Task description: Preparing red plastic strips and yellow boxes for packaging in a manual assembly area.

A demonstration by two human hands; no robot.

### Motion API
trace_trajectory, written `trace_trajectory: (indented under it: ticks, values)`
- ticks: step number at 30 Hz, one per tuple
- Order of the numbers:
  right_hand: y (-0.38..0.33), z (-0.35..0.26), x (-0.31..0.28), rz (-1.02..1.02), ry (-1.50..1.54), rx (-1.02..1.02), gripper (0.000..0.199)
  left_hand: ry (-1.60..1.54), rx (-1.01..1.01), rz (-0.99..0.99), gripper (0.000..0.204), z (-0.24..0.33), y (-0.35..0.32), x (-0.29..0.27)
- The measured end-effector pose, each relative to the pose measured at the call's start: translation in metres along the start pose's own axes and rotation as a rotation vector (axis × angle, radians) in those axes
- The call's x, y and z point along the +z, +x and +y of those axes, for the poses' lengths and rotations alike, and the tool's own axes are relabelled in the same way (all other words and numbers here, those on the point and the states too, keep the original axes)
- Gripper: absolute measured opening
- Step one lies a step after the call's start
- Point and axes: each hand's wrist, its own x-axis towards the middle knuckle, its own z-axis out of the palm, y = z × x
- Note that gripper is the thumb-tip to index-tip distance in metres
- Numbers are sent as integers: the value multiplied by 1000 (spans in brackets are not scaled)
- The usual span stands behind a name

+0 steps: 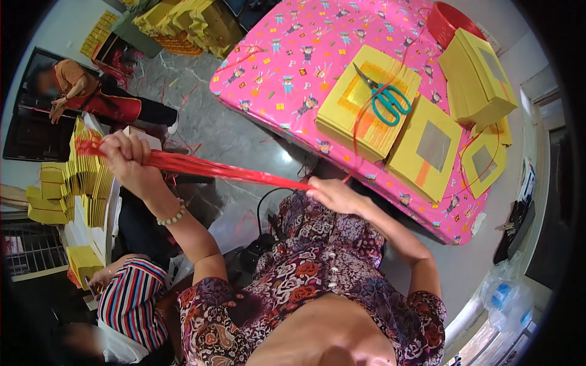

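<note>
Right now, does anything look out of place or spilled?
Yes: loose red strands lie scattered on the floor, apart from the red bundle stretched between left hand and right hand; they look like dropped scraps.

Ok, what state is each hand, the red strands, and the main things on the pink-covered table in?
Left hand: closed around red strands
Right hand: gripping red strands
Red strands: bunched, stretched between both hands
Scissors: lying on a yellow stack; blade opening unclear
Pink cover: spread over table
Red basin: partly hidden
</note>
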Motion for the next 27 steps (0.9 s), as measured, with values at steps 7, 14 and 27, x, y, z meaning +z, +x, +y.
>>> trace_trajectory:
  ticks: [7, 14, 27]
  values:
    - [20, -7, -24, 9, -234, 67, 26, 1754, -166, -520, 32, -81, -65, -53]
    - [59, -46, -29, 10, -345, 5, 20, 914, -176, -1012, 32, -92, -111, 60]
    - [27, -27, -81, -102, -176, 49, 32, 1074, -86, -245, 39, -98, -83, -36]
